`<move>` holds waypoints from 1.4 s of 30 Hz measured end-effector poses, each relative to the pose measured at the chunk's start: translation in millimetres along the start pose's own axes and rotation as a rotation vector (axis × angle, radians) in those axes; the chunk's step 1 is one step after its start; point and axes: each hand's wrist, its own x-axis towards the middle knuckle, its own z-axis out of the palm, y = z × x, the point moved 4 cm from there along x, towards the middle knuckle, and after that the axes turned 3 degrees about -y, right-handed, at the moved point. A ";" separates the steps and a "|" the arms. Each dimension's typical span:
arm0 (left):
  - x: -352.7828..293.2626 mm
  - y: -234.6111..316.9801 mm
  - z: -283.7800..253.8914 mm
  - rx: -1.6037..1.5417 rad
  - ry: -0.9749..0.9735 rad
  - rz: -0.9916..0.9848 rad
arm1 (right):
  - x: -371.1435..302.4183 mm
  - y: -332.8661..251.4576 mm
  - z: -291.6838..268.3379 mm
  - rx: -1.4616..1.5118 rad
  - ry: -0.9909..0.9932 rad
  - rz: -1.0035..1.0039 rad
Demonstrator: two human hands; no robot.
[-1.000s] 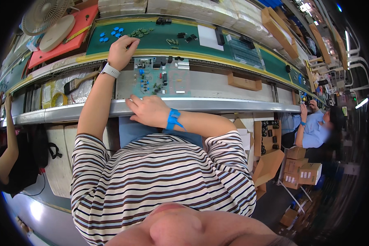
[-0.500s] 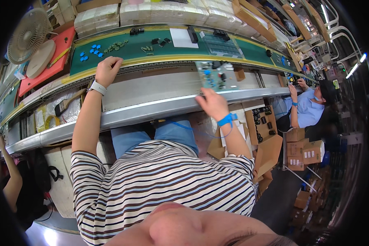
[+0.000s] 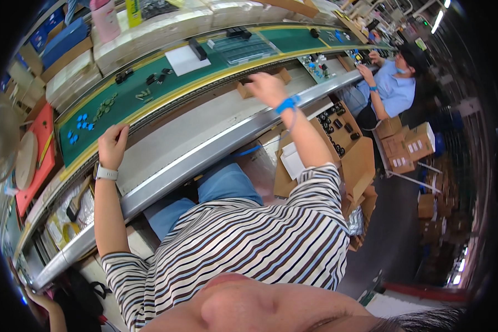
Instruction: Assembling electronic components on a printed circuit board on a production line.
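Right hand (image 3: 266, 89) released, near a populated circuit board (image 3: 317, 67)
It hovers by a cardboard tray (image 3: 243, 91); the left hand (image 3: 113, 145) curls near blue disc capacitors (image 3: 84, 125), any grip indiscernible.

left hand (image 3: 113, 146) curled beside green belt (image 3: 127, 103); blue discs (image 3: 83, 125), green discs (image 3: 105, 107) beyond its fingers, to left. right hand (image 3: 267, 89) blurred at fingertips, cardboard tray (image 3: 243, 91) by fingers; circuit board (image 3: 318, 68) right of them, well apart.
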 end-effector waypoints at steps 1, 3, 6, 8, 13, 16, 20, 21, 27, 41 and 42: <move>0.3 2.1 0.9 -0.020 0.003 0.011 | 11.5 -30.3 7.6 0.001 -0.071 -0.076; 0.3 3.2 -0.7 -0.023 0.005 0.017 | 33.0 -89.1 31.2 0.066 -0.191 -0.276; -2.5 -2.7 1.0 -0.043 -0.015 -0.010 | 45.4 -174.4 51.7 0.248 -0.108 -0.665; -1.6 -5.2 8.3 -0.055 -0.074 -0.080 | 43.5 -213.0 59.2 0.388 -0.028 -0.835; -8.9 3.0 12.4 0.033 -0.158 0.044 | 17.5 -254.3 90.1 0.680 -0.182 -0.909; -10.6 13.8 8.3 0.038 -0.196 0.027 | 11.5 -247.5 93.6 0.690 -0.336 -0.958; -10.5 6.8 9.0 0.090 -0.182 0.042 | 11.6 -249.6 77.8 0.689 -0.345 -0.971; -6.8 5.4 5.1 0.108 -0.150 0.050 | 13.3 -250.5 81.1 0.667 -0.362 -0.988; -10.3 -1.6 -55.8 0.146 0.221 -0.107 | 29.1 -247.6 88.6 0.595 -0.359 -0.986; -295.2 -234.4 -318.7 1.187 0.140 -1.301 | 37.7 -262.3 75.4 0.516 -0.157 -0.960; -292.4 -235.2 -317.5 1.117 0.108 -1.304 | 40.5 -266.1 73.4 0.511 -0.142 -0.948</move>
